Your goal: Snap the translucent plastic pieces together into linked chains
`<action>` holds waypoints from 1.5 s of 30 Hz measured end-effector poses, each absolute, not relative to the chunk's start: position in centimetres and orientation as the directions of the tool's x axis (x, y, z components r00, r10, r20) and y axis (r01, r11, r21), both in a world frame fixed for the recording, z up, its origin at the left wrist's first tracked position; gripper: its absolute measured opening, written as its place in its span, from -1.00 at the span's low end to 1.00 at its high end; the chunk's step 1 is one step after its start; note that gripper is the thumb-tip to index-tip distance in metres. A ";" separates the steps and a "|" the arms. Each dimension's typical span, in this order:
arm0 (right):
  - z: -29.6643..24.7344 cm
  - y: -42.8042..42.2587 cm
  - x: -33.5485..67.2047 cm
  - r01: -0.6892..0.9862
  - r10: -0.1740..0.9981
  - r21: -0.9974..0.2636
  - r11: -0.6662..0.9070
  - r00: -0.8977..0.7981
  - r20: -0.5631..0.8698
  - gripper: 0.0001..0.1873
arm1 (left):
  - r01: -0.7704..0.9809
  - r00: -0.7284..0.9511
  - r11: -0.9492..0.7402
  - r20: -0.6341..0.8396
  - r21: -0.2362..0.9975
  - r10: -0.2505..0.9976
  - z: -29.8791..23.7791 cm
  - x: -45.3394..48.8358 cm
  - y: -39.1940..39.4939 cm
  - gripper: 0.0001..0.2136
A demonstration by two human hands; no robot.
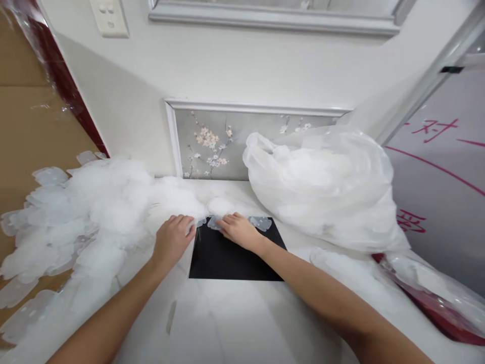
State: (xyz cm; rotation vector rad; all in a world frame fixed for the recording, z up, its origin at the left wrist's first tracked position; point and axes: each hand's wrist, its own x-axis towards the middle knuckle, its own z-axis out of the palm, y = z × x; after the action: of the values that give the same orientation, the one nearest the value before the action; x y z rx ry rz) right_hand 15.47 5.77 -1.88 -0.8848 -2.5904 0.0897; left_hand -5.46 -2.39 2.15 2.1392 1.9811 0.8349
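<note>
My left hand [172, 238] is at the left far corner of a black mat [235, 255], fingers curled, with a small translucent plastic piece [200, 222] at its fingertips. Over the mat's far edge, my right hand [239, 231] has bent fingers closed on another flat translucent piece [214, 223]. A third clear piece [261, 223], rounded and with pale dots, lies to the right of that hand. White, blurry heaps of such pieces [223, 205] sit just beyond the mat. My palms and thumb tips are mostly hidden.
A large pile of translucent pieces [109, 202] spreads leftward onto brown cardboard [34, 116]. To the right stands a bulging white plastic bag [322, 187], beside a whiteboard [447, 151] with red writing. A wall panel with painted blossoms [212, 146] rises behind the white marbled surface [227, 318].
</note>
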 end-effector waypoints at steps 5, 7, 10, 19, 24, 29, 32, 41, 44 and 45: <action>-2.1 6.4 17.8 0.268 0.957 -0.925 0.268 -0.188 0.223 -0.89 | 0.376 0.018 0.053 -0.065 0.925 0.998 1.8 -2.3 -1.2 -0.68; -2.5 6.2 18.7 0.193 0.977 -0.969 0.156 -0.173 0.123 -0.81 | 0.319 0.052 0.112 -0.135 0.941 0.989 1.4 -2.1 -0.8 -0.62; -3.2 5.1 19.4 0.124 0.971 -0.991 0.039 -0.241 0.008 -0.77 | 0.234 0.055 0.186 -0.204 0.954 0.977 0.9 -2.6 -0.3 -0.55; -3.0 3.7 20.3 0.022 0.906 -0.991 -0.134 -0.402 -0.131 -0.73 | 0.459 0.043 -0.029 0.010 0.888 0.999 0.7 -4.8 -0.7 -0.80; -3.4 4.2 20.6 0.045 0.896 -0.991 -0.122 -0.425 -0.130 -0.81 | 0.407 0.036 -0.022 0.008 0.913 0.999 1.0 -4.2 -1.2 -0.80; -3.7 4.3 20.6 0.036 0.918 -0.991 -0.127 -0.374 -0.131 -0.81 | 0.318 0.086 -0.017 -0.011 0.948 0.996 0.2 -3.6 -1.3 -0.81; -3.6 4.1 20.6 0.059 0.927 -0.993 -0.102 -0.357 -0.116 -0.81 | 0.329 -0.026 0.011 -0.002 0.944 1.000 -0.4 -3.8 -1.1 -0.60; -3.7 4.1 20.9 -0.044 0.877 -0.983 -0.179 -0.460 -0.139 -0.64 | 0.184 0.017 0.160 -0.166 0.970 0.986 0.2 -3.7 -1.2 -0.60; -3.3 4.1 21.1 -0.061 0.869 -0.979 -0.194 -0.473 -0.143 -0.66 | 0.082 0.051 0.235 -0.239 0.969 0.970 0.0 -3.6 -1.2 -0.60; -3.2 4.1 21.1 -0.066 0.870 -0.978 -0.198 -0.471 -0.144 -0.67 | 0.040 0.075 0.269 -0.271 0.962 0.960 0.0 -3.7 -1.1 -0.61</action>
State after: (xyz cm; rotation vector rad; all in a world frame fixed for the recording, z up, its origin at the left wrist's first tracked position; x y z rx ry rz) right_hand 21.12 4.12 -3.20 -0.9846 -1.3741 1.7498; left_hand -3.67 -1.08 -0.04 1.0630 1.2892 0.9354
